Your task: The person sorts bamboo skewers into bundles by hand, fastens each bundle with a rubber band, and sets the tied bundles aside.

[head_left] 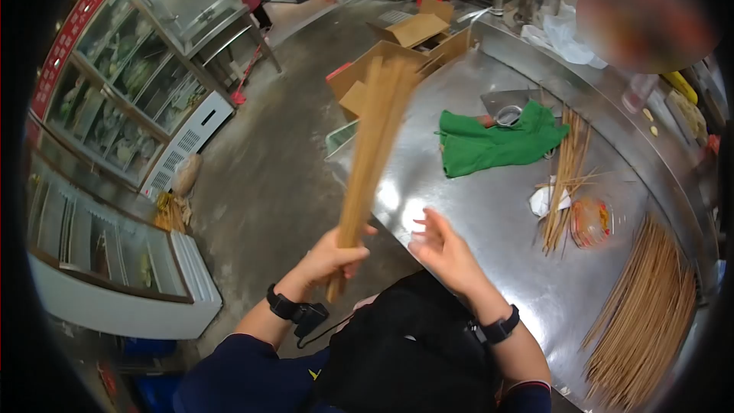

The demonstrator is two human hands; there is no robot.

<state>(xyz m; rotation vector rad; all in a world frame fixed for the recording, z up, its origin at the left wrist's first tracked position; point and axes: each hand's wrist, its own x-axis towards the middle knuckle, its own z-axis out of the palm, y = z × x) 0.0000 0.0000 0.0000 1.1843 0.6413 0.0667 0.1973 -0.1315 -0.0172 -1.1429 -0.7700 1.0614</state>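
Note:
A thick bundle of bamboo skewers (373, 145) stands nearly upright in my left hand (330, 258), whose fingers wrap round its lower end. The bundle's top leans a little to the right and is slightly blurred. My right hand (447, 252) is apart from it, over the near edge of the steel table (474, 206), fingers spread with nothing in them. A large pile of loose skewers (642, 321) lies on the table at the right. A smaller scatter of skewers (567, 176) lies beyond my right hand, beside a green cloth (497, 141).
A clear plastic tub (591, 223) and a crumpled white tissue (547, 200) lie by the scattered skewers. Behind the cloth is a metal scraper-like piece (497, 99). Open cardboard boxes (382, 61) sit past the table's far end. Glass-door fridges (115, 84) line the left.

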